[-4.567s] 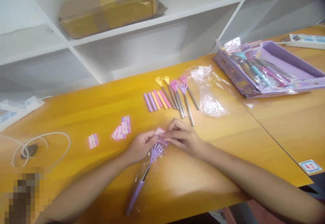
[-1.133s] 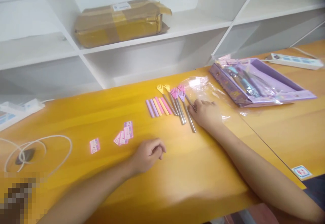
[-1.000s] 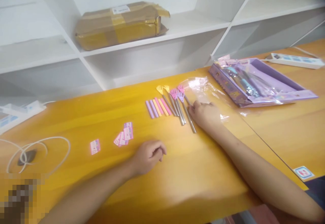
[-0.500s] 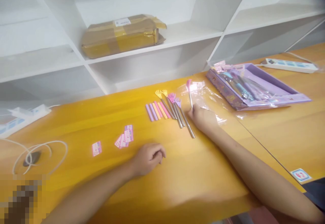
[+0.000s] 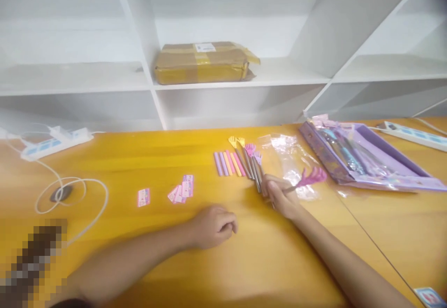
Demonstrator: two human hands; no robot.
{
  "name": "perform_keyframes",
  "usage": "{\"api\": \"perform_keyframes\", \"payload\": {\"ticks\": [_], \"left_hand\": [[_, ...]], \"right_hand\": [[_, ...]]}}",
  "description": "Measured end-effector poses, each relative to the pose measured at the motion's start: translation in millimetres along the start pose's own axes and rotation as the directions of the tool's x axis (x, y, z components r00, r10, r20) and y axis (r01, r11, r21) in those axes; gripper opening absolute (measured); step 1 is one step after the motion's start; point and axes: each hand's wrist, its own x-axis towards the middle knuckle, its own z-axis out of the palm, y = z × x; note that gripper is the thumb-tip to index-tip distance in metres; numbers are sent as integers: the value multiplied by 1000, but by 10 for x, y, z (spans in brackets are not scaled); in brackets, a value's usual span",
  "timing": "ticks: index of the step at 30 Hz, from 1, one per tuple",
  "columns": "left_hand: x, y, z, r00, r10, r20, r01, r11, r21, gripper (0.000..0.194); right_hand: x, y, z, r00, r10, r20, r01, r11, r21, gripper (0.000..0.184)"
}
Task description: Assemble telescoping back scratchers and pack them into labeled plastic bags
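Observation:
My right hand [image 5: 281, 199] is closed around the metal handle of a small back scratcher [image 5: 312, 177], its pink claw head pointing to the right. Just beyond that hand lie several more back scratchers [image 5: 250, 150] with yellow, pink and purple heads; it hides part of their handles. Beside them is a row of short purple, yellow and pink tubes [image 5: 227, 164]. On the tabletop my left hand [image 5: 214, 226] rests with its fingers curled in, with nothing seen in them. Left of it are a few overlapping pink cards [image 5: 183, 190] and one single card [image 5: 143, 197].
Clear plastic wrapping [image 5: 282, 147] lies behind my right hand. A purple tray box [image 5: 394, 154] with wrapped items stands at the right. Power strips [image 5: 57, 144] and a looped white cable [image 5: 106, 196] are on the table [image 5: 157, 261]. A taped parcel [image 5: 202, 66] sits on the shelf.
My right hand has turned the pink back scratcher, so its head swung from pointing away to pointing right. The left hand stays curled on the table. The camera view has shifted.

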Motion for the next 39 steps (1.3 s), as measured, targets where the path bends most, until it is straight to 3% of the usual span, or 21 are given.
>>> {"api": "perform_keyframes", "payload": {"ticks": [3, 6, 10, 16, 20, 24, 32, 36, 39], "left_hand": [[-4, -20, 20, 999, 34, 9, -35, 999, 33, 21], [-14, -25, 24, 999, 29, 14, -30, 998, 62, 20], [-21, -38, 31, 999, 49, 22, -51, 995, 86, 19], [-12, -81, 57, 997, 70, 29, -72, 994, 83, 20], [-15, -72, 55, 998, 61, 31, -63, 996, 61, 21], [-21, -58, 44, 997, 65, 36, -67, 996, 51, 21], [-35, -77, 45, 997, 60, 51, -62, 997, 45, 21], [-34, -94, 44, 996, 68, 52, -70, 997, 36, 20], [-37, -66, 21, 996, 61, 60, -63, 998, 16, 20]], "right_hand": [[-20, -52, 84, 1000, 10, 12, -9, 999, -39, 46], [-21, -37, 190, 999, 8, 32, 0, 972, -235, 30], [47, 29, 289, 997, 13, 75, 27, 862, -506, 38], [155, 62, 316, 996, -2, 85, 50, 824, -564, 31], [86, 35, 298, 993, -21, 116, 86, 806, -586, 27], [20, 13, 322, 997, -18, 76, 61, 790, -610, 29], [39, -31, 383, 988, 151, 22, -114, 830, -546, 26], [39, -65, 242, 955, 296, -37, -291, 899, -328, 21], [68, -97, 82, 891, 441, -105, -450, 889, -86, 27]]}}
